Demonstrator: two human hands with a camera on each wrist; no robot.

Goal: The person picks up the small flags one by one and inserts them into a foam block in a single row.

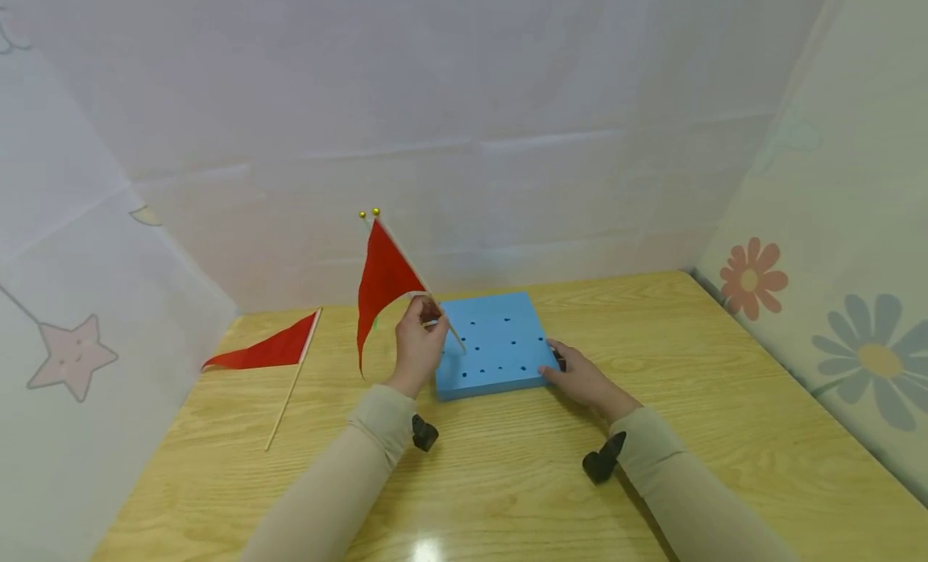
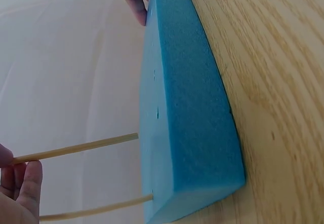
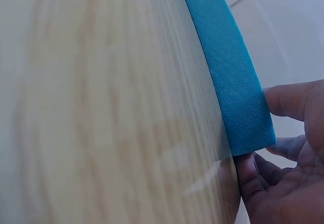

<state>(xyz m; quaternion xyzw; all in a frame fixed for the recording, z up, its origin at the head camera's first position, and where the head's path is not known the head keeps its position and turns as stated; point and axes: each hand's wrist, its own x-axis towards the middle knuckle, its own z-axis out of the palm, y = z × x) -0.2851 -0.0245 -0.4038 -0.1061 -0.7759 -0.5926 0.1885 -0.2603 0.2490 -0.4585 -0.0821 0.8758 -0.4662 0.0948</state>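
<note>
Your left grip [image 1: 423, 345] pinches a flag [image 1: 387, 268] over the block [image 1: 489, 332] near the far edge of the desk [image 1: 500, 481]; your right grip [image 1: 583, 378] holds the block's side. A slanted push could miss the holes [image 1: 513, 342].

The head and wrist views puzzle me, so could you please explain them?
No machine here, only a person's two bare hands. The head view is taken from the person's head, looking forward and down; each wrist view is taken from that wrist. On a light wooden table lies a flat blue foam block with small holes; left of it lies a red triangular flag. The left hand pinches the wooden stick of another red triangular flag, its tip at or near the block's top. A second wooden stick appears planted in the block. The right hand holds the block's right side.
</note>
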